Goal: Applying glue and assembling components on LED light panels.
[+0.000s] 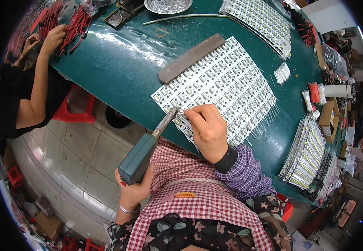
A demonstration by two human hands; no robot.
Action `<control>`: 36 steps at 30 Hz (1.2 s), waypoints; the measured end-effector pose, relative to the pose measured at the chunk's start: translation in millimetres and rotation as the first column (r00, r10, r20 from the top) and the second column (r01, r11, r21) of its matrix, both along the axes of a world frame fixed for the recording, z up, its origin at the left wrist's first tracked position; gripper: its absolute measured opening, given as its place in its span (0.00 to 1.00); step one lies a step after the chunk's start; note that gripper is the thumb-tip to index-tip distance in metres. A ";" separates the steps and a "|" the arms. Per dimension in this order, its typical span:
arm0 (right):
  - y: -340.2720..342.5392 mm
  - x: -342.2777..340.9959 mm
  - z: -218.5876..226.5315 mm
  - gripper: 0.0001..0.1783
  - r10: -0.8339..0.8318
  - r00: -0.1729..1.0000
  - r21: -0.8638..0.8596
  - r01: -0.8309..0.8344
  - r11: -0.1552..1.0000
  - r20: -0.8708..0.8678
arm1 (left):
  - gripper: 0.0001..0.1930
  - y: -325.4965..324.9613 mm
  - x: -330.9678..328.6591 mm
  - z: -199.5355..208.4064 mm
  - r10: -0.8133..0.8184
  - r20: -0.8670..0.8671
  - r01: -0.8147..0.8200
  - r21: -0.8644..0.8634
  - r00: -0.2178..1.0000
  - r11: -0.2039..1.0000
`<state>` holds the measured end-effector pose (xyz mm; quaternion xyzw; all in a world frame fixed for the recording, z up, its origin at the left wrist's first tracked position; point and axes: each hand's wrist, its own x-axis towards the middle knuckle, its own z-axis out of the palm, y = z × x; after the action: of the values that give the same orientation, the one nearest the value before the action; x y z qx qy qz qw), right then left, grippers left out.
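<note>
My left hand (pixel 136 191) is wrapped round the handle of a dark green soldering gun (pixel 139 158). Its metal tip reaches the near left edge of a white LED circuit board panel (pixel 221 85), which carries rows of small components. Fingers pinched together, my right hand (pixel 210 131) is over that same edge, right beside the tip. Whatever is between those fingertips is too small to make out. Along the panel's far left edge lies a brown bar (pixel 192 58). Thin pale wires stick out from the panel's right side.
More board panels are stacked at the far right (pixel 259 23) and near right (pixel 305 152). White wire pieces (pixel 282 73) lie right of the panel. A metal dish (pixel 168 6) stands at the back. At left, another person's hands (pixel 55 39) handle red and black wires (pixel 75 31).
</note>
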<state>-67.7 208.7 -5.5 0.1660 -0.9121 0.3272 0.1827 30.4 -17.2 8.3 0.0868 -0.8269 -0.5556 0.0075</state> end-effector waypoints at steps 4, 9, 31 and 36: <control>0.1 0.0 0.0 0.19 0.002 1.000 0.008 -0.002 1.000 0.003 | 0.09 1.0 -4.2 8.7 -0.017 -0.003 0.017 0.007 1.000 1.000; 0.5 0.2 0.0 0.19 -0.002 1.000 0.014 0.002 1.000 0.001 | 0.10 -7.1 11.9 -1.8 0.026 0.061 -0.033 0.110 0.998 0.993; -14.1 8.0 10.6 0.11 -0.022 0.997 0.017 0.023 1.000 -0.076 | 0.10 -6.0 6.2 8.9 0.073 0.045 -0.079 0.147 0.996 0.986; -18.8 7.6 2.5 0.12 -0.045 0.997 0.019 0.046 0.999 -0.070 | 0.12 -9.2 8.2 5.8 0.068 0.020 -0.070 0.100 0.997 0.993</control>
<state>-60.1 189.9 -2.9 0.1581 -0.9121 0.3078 0.2200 38.6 -26.4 14.2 0.1202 -0.7943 -0.5954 0.0154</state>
